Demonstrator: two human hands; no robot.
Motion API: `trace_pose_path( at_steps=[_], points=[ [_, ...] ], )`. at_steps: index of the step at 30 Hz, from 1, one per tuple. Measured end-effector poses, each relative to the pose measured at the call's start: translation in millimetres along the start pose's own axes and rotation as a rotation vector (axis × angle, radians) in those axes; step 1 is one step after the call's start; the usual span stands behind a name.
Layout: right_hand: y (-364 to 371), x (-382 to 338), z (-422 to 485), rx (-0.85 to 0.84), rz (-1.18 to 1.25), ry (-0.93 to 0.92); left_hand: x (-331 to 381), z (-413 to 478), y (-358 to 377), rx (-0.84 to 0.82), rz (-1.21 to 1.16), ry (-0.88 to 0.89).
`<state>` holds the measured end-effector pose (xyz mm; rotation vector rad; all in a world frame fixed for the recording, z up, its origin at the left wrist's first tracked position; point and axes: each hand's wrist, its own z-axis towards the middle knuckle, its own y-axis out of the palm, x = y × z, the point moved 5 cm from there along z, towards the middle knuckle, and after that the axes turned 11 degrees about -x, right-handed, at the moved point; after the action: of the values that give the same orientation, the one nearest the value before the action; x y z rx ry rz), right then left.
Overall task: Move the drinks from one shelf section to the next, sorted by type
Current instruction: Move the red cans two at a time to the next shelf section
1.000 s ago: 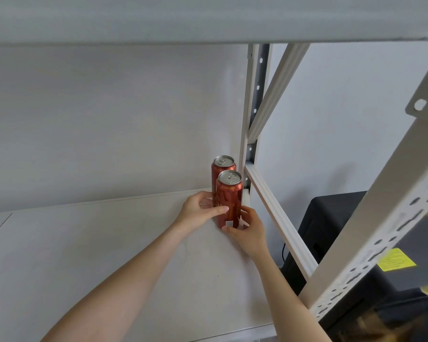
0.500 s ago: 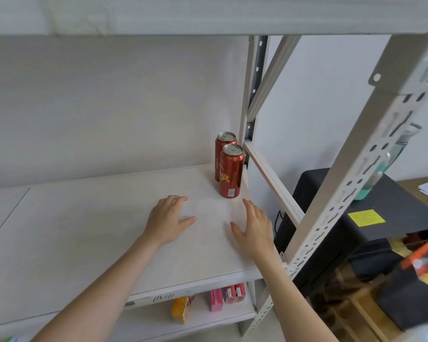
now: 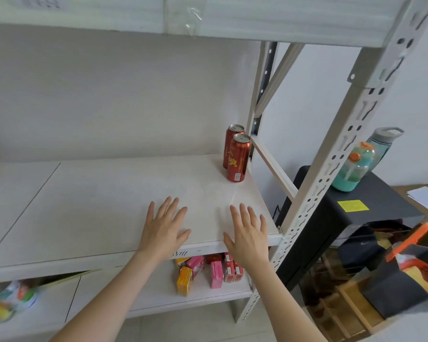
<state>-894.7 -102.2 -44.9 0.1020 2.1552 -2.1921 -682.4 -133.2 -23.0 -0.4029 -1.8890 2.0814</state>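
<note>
Two tall red cans stand upright in the back right corner of the white shelf board (image 3: 109,198), the front can (image 3: 237,157) partly covering the rear can (image 3: 230,141). My left hand (image 3: 164,227) hovers flat over the front part of the board with fingers spread and holds nothing. My right hand (image 3: 248,234) is beside it at the board's front right edge, fingers straight, also without anything in it. Both hands are well short of the cans.
The lower shelf holds small pink, red and orange drink cartons (image 3: 208,269) and blurred bottles (image 3: 8,297) at far left. A perforated upright post (image 3: 331,164) frames the right side. Beyond it a black stand (image 3: 351,218) carries a teal bottle (image 3: 353,166).
Both hands let go of the front red can and drew back toward the shelf's front edge. The view pulled back and down, revealing the lower shelf.
</note>
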Motion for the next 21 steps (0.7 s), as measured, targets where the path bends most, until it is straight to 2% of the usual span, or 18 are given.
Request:
trace_pose_path(
  at_steps=[12, 21],
  points=[
    [1, -78, -88, -0.036, -0.022, -0.1, -26, -129, 0, -0.082, 0.021, -0.152],
    [3, -184, -125, -0.028, 0.017, -0.19, -100, -223, -8, -0.08, -0.003, -0.265]
  ],
)
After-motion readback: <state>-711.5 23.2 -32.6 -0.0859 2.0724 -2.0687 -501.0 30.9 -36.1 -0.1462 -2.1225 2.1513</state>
